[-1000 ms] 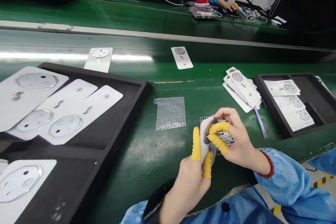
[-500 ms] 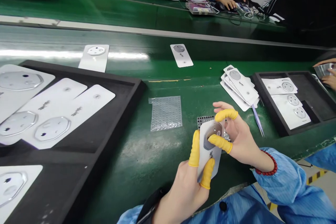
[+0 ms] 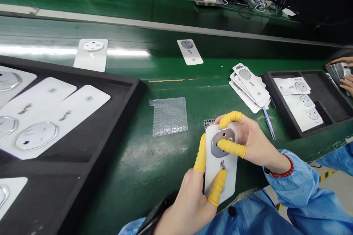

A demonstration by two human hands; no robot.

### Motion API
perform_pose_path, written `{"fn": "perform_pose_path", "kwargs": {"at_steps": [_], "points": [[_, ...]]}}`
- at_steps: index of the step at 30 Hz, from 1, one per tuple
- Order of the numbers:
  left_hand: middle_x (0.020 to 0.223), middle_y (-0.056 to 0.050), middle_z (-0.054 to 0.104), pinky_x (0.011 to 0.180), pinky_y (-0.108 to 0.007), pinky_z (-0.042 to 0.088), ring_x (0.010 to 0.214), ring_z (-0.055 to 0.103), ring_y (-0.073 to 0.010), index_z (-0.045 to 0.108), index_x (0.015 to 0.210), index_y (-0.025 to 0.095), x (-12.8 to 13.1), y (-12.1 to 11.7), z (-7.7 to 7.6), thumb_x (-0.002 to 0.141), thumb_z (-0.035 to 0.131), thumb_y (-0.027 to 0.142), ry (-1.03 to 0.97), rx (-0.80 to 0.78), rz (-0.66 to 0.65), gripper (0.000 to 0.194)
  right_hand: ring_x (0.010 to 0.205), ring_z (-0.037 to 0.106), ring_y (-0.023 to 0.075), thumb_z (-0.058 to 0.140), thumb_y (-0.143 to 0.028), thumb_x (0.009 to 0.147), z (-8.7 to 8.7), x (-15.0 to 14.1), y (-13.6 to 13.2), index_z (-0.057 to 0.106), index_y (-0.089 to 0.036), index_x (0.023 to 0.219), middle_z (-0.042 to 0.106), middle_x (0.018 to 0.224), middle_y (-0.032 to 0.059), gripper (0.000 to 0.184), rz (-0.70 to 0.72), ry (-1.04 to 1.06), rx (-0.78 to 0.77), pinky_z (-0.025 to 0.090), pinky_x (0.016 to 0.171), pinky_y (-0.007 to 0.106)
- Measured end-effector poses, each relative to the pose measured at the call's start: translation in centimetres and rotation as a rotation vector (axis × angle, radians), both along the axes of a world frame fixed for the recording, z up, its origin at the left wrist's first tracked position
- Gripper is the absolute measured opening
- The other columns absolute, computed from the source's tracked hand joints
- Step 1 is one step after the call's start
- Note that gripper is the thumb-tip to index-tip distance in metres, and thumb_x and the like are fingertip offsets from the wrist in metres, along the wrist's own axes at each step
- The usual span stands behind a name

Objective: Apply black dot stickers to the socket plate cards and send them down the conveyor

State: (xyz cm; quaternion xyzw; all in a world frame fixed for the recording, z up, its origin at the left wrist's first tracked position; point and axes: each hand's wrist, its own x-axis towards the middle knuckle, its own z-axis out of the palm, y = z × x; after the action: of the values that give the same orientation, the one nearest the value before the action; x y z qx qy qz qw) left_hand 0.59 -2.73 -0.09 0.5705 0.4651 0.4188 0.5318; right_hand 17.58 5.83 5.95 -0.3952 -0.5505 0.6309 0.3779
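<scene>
Between my two hands is a white phone back cover (image 3: 213,165) with a grey eight-sided camera plate (image 3: 225,136) near its top and dark script below that. My left hand (image 3: 193,194) grips the lower part, with yellow-sheathed fingertips at the left edge and on the face. My right hand (image 3: 248,137) holds the upper right, its thumb pressed on the camera plate and its forefinger over the top edge. Behind the cover, a sheet with rows of black dots (image 3: 209,123) is mostly hidden. To the left lies a clear bubble-wrap pouch (image 3: 169,116).
At the left is a black tray (image 3: 110,154) with several covers. A fanned cover stack (image 3: 252,88) and purple tweezers (image 3: 268,123) lie before another black tray (image 3: 293,126). Two single covers lie farther back, one (image 3: 190,52) near the middle. Co-workers' hands (image 3: 347,77) show at the right.
The cover has turned to face me more squarely. My right forefinger has come down onto its top edge, and the thumb stays on the camera plate. The view has shifted slightly.
</scene>
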Motion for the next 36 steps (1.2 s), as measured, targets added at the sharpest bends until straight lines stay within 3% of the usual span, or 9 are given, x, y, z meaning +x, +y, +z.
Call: {"fn": "perform_pose_path", "kwargs": {"at_steps": [3, 7, 14, 22, 26, 30, 36], "points": [[0.078, -0.003, 0.073, 0.053, -0.027, 0.055, 0.06, 0.067, -0.0187, 0.04, 0.144, 0.025, 0.0, 1.1, 1.1, 0.092, 0.056, 0.036, -0.165, -0.06, -0.003, 0.055, 0.075, 0.063, 0.0113, 0.072, -0.015, 0.076, -0.3, -0.2, -0.2, 0.058, -0.022, 0.095, 0.062, 0.103, 0.002, 0.025, -0.027, -0.089, 0.04, 0.056, 0.067, 0.026], [0.061, 0.002, 0.07, 0.042, -0.018, 0.045, 0.045, 0.059, -0.012, 0.058, 0.118, 0.022, 0.1, 2.7, 2.2, 0.092, 0.057, 0.044, -0.268, -0.157, 0.097, 0.034, 0.08, 0.062, 0.0128, 0.07, -0.017, 0.079, -0.6, -0.7, -0.6, 0.058, -0.021, 0.095, 0.062, 0.102, 0.0032, 0.02, -0.013, -0.141, 0.126, 0.054, 0.068, 0.026], [0.047, 0.008, 0.054, 0.035, -0.016, 0.037, 0.034, 0.048, -0.0089, 0.055, 0.107, 0.02, 0.2, 2.7, 1.6, 0.084, 0.066, 0.047, -0.276, -0.215, 0.178, 0.037, 0.09, 0.061, 0.0131, 0.056, -0.015, 0.089, -0.8, -0.9, -1.4, 0.056, -0.022, 0.099, 0.056, 0.112, 0.0053, 0.012, 0.074, -0.081, 0.177, 0.056, 0.077, 0.028], [0.052, 0.004, 0.062, 0.04, -0.018, 0.045, 0.039, 0.055, -0.0111, 0.053, 0.109, 0.017, -0.4, 3.7, 2.7, 0.076, 0.072, 0.055, -0.358, -0.401, 0.135, 0.054, 0.101, 0.063, 0.0163, 0.057, -0.013, 0.088, -1.7, -0.7, -0.9, 0.057, -0.021, 0.101, 0.059, 0.115, 0.0067, 0.016, 0.081, -0.08, 0.147, 0.056, 0.084, 0.031], [0.052, 0.004, 0.063, 0.039, -0.017, 0.042, 0.039, 0.054, -0.0106, 0.056, 0.108, 0.016, -0.4, 3.9, 2.8, 0.07, 0.076, 0.058, -0.364, -0.392, 0.154, 0.061, 0.091, 0.064, 0.0137, 0.057, -0.012, 0.088, -1.6, -0.7, -0.8, 0.058, -0.021, 0.099, 0.061, 0.111, 0.0053, 0.015, 0.069, -0.057, 0.127, 0.056, 0.079, 0.029], [0.052, 0.004, 0.062, 0.04, -0.019, 0.044, 0.038, 0.054, -0.0107, 0.058, 0.108, 0.017, 0.2, 3.6, 3.0, 0.075, 0.074, 0.052, -0.336, -0.393, 0.205, 0.051, 0.091, 0.063, 0.0139, 0.056, -0.013, 0.088, -1.6, -0.7, -1.0, 0.058, -0.021, 0.101, 0.06, 0.111, 0.0056, 0.016, 0.064, -0.066, 0.13, 0.056, 0.076, 0.027], [0.049, 0.005, 0.061, 0.04, -0.019, 0.045, 0.039, 0.057, -0.0127, 0.061, 0.102, 0.018, 0.5, 2.8, 2.2, 0.071, 0.078, 0.05, -0.21, -0.314, 0.343, 0.048, 0.102, 0.062, 0.0166, 0.056, -0.009, 0.085, -2.3, -1.2, -1.4, 0.059, -0.021, 0.102, 0.062, 0.109, 0.0054, 0.021, 0.012, -0.169, 0.263, 0.053, 0.089, 0.032]]}}
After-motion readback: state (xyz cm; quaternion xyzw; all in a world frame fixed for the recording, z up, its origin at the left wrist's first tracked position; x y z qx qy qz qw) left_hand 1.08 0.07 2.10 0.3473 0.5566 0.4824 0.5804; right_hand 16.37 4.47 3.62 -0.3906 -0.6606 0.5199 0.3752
